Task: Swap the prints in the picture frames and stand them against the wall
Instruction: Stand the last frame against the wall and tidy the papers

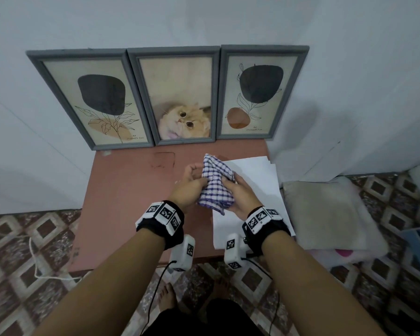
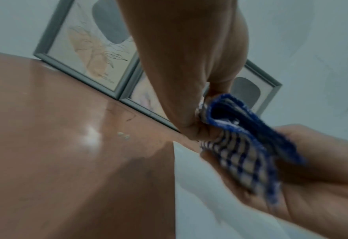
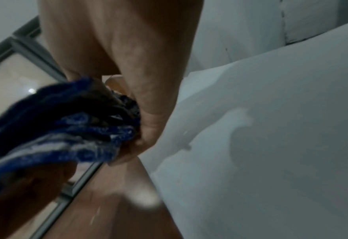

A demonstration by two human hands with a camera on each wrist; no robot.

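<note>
We hold both forearms stretched forward, each wrist wrapped in a black band with white marker tiles. Our left grip and right grip meet close together, palms turned toward one another. The left fingers curl and pinch the checked cloth between them; the right thumb presses on it from the other side, with the palm cupped beneath it.

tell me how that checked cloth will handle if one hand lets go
The checked cloth looks floppy: it bunches and folds between the left hand and right hand, so the freed end would probably droop. It seems light, and its textured weave should resist slipping.
</note>
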